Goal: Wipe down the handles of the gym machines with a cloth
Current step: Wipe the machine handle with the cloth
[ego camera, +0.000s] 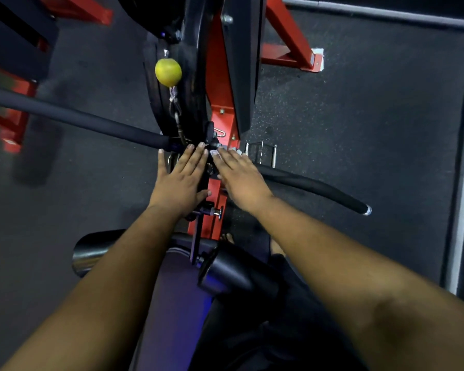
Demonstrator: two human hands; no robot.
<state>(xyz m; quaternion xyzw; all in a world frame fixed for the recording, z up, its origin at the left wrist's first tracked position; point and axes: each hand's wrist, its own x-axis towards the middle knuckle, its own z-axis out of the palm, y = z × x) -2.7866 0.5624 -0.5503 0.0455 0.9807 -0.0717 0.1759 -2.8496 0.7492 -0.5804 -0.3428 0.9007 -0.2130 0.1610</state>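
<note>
A long black padded pull-down bar (73,115) hangs across the view, its left half running to the upper left and its right half (314,187) curving down to a capped end. My left hand (181,180) lies flat with straight fingers over the bar's middle joint. My right hand (241,178) lies flat beside it, its fingers pressing a small white cloth (219,152) against the bar's centre. Only a corner of the cloth shows past the fingertips.
A yellow ball (168,72) hangs on the cable above the bar's centre. The red machine frame (220,84) runs up the middle. Black thigh pads (233,271) and a seat sit below my forearms. A chrome double handle (261,153) lies on the dark rubber floor.
</note>
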